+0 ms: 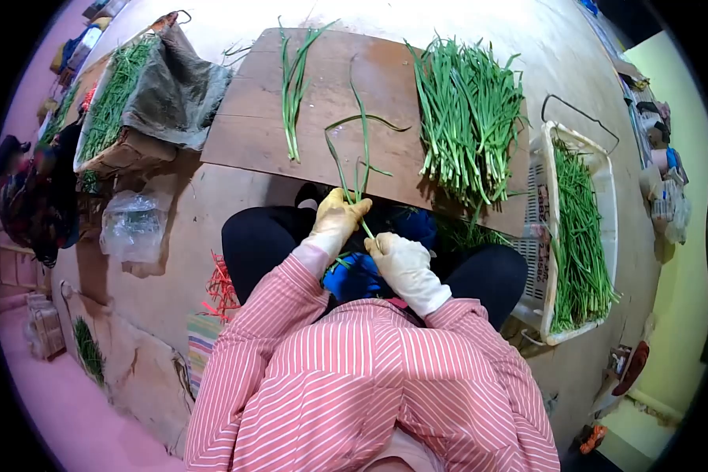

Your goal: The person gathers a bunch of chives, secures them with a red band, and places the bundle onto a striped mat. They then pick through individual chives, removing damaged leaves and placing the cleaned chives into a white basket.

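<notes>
My left hand, in a yellowed work glove, is closed round a garlic chive whose long leaves fan out over the board's near edge. At the pale lower end of that same stalk, the fingertips of my gloved right hand are pinched together. Ahead on the brown board lies a small bunch of garlic chives. A large pile of garlic chives covers the board's right part, white ends toward me. Something blue with green scraps on it shows below my hands, between my knees.
A white plastic crate of chives stands on my right, its wire handle raised. To the left, another crate of greens is partly covered by a grey cloth. A clear plastic bag and red ties lie nearby. Another person is at far left.
</notes>
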`<state>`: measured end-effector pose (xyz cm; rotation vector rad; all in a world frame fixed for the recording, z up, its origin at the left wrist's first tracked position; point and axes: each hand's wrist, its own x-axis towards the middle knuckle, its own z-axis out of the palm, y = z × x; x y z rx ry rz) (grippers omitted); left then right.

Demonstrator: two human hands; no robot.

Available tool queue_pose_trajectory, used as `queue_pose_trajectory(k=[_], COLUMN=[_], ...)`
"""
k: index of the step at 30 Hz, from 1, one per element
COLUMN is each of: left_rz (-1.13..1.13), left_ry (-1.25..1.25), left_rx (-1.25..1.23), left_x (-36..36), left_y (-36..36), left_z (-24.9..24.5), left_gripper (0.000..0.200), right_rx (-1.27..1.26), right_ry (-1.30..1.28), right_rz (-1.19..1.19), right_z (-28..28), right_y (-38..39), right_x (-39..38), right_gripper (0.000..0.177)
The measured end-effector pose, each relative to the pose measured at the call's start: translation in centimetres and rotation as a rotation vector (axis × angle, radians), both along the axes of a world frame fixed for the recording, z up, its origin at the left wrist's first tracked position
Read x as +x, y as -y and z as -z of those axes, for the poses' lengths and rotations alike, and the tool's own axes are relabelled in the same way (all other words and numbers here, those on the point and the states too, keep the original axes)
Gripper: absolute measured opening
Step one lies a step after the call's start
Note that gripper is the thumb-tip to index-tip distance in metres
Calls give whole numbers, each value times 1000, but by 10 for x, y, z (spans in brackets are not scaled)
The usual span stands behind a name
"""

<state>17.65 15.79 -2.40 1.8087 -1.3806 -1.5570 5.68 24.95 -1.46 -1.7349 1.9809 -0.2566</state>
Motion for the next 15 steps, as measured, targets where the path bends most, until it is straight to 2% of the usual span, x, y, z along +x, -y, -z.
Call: queue_pose_trajectory(k=[1,3,5,7,10,11,12,14,15], left_rz=[60,118,134,129,155,126,183,143,83], left_ry=[160,217,224,112,28,-18,152,170,98], left_rx=[-135,-224,-211,-149,-151,-110,-232,-348,-363], left_x=[4,7,9,15,29,32,36,48,56], left_y=[1,2,8,14,40,49,60,97,123], left_z=[25,34,38,33,12,-17,-40,-56,-57], left_gripper=[33,31,28,25,23,23,21,20,20], right_rx=[-20,18,-4,95,163,163,160,148,146], right_ry=[-17,-17,20,-3,74,83,93,92,85], right_rz=[0,-24,-93,-122,-100,-98,-96,-86,-73], right_z=[-3,-2,-8,-7,-12,-10,-9,-8,-8], right_y=[-2,-5,-9,-11,-11,-11,-10,-10,-7], right_x=[3,7,8,8,3,0,-2,-4,-4], right_gripper=[37,39,41,44,45,45,45,45,45])
